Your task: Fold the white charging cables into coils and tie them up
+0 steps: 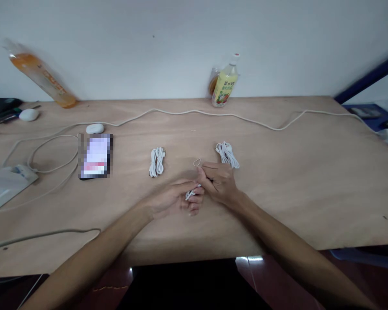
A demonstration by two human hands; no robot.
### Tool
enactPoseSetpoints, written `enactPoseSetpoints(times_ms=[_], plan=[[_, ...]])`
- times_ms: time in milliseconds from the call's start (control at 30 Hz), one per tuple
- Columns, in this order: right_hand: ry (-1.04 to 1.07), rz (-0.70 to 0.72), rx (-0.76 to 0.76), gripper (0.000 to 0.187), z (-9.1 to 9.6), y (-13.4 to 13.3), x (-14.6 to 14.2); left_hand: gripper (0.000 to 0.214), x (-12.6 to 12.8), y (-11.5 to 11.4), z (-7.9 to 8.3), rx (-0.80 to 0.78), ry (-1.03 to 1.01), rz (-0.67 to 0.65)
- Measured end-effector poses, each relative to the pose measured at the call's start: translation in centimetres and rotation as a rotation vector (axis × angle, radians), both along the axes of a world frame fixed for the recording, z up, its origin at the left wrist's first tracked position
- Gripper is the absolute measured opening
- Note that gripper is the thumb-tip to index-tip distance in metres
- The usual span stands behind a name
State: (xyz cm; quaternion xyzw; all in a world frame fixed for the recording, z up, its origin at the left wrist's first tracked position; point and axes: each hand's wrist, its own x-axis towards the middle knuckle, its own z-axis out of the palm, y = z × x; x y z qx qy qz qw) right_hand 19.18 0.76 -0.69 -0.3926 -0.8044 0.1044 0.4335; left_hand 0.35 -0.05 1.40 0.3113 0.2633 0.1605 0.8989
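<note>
A bundled white cable (pixel 192 193) is gripped in my left hand (pixel 173 198), with its fingers curled round it. My right hand (pixel 220 181) is closed right beside it, thumb against the fingers. From that pinch a thin whitish loop (pixel 197 162) sticks out; whether it is a tie or part of the cable I cannot tell. Two coiled white cables lie on the table beyond my hands: one coil (pixel 157 162) to the left, and another coil (pixel 227 154) just past my right hand, which partly covers its lower end.
A phone (pixel 96 156) and a white earbud case (pixel 95 128) lie at left, near a white power strip (pixel 9 185). A long white cord (pixel 194 111) crosses the wooden table (pixel 310 185). A yellow-labelled bottle (pixel 225 84) and an orange drink bottle (pixel 43 79) stand by the wall.
</note>
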Motion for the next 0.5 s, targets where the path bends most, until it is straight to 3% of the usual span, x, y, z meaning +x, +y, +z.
enactPoseSetpoints(times_ms=[100, 333, 500], plan=[[-0.017, -0.019, -0.051, 0.052, -0.05, 0.01, -0.05, 0.039, 0.11, -0.06, -0.31, 0.001, -0.049, 0.065], [0.027, -0.004, -0.101, 0.051, -0.13, 0.08, -0.02, 0.034, 0.05, 0.26, -0.33, -0.194, -0.043, -0.003], [0.176, -0.18, -0.201, 0.046, 0.16, -0.41, -0.22, 0.04, -0.02, 0.52, 0.24, -0.238, -0.033, 0.051]])
